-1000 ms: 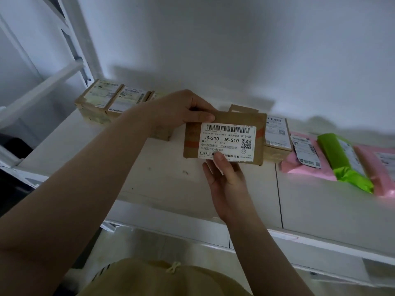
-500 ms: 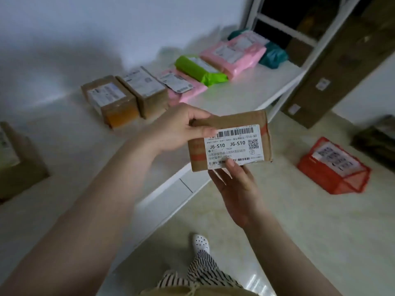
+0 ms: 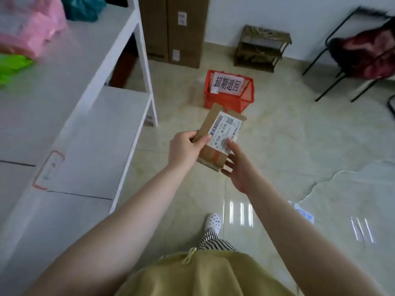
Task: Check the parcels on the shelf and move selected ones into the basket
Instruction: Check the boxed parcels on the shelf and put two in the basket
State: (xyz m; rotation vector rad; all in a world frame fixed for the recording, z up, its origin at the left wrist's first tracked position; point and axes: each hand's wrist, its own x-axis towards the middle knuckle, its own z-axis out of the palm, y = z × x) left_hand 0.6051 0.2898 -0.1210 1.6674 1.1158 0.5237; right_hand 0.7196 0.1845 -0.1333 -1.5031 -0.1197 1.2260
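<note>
Head view. Left hand (image 3: 185, 148): arm extended forward, fingers and thumb curled round the near left edge of a small brown cardboard parcel with a white barcode label (image 3: 220, 138). Right hand (image 3: 240, 167): palm up, fingers spread under the parcel, thumb on its label. Parcel: held in the air over the floor, short of the red plastic basket with a paper sign (image 3: 229, 91), beside the white metal shelf (image 3: 89, 86).

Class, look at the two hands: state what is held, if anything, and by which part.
A brown cardboard parcel. The left hand grips its left edge, thumb on the label; the right hand supports its near right side, thumb on the label.
</note>
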